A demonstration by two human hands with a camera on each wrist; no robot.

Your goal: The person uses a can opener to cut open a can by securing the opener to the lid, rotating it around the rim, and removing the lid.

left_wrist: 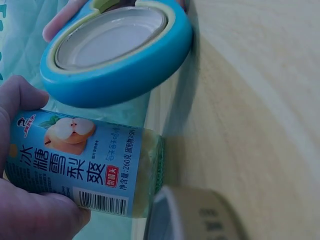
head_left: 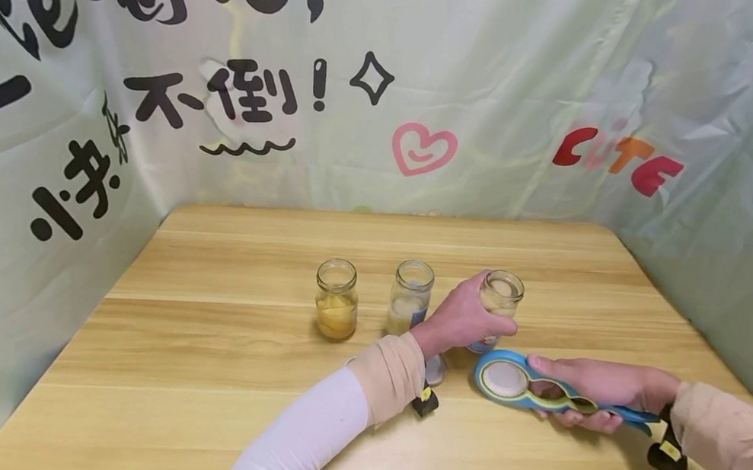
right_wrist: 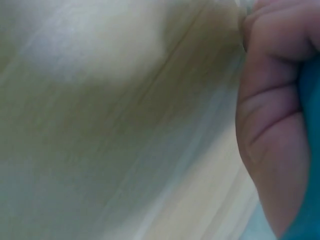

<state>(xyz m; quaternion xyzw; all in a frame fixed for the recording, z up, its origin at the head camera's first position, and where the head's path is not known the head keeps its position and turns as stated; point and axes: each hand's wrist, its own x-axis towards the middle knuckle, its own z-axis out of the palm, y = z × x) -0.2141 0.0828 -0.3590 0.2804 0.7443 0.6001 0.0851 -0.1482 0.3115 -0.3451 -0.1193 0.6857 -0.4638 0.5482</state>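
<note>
My left hand (head_left: 464, 314) grips an open-mouthed glass jar (head_left: 502, 288) on the table. In the left wrist view the jar's blue label (left_wrist: 75, 155) shows a pear picture and a barcode. My right hand (head_left: 595, 384) holds a blue and yellow-green jar opener (head_left: 497, 398) by its handle, just in front of that jar. A pale round lid (head_left: 505, 378) sits inside the opener's largest ring. The right wrist view shows only curled fingers (right_wrist: 272, 115) against the blue handle.
To the left stand two more lidless glass jars: one with yellow contents (head_left: 337, 316), the other with pale contents (head_left: 401, 313), partly behind my left wrist. A lid (head_left: 435, 370) lies on the wooden table (head_left: 195, 407) under that wrist. Printed cloth (head_left: 507, 99) hangs around the table.
</note>
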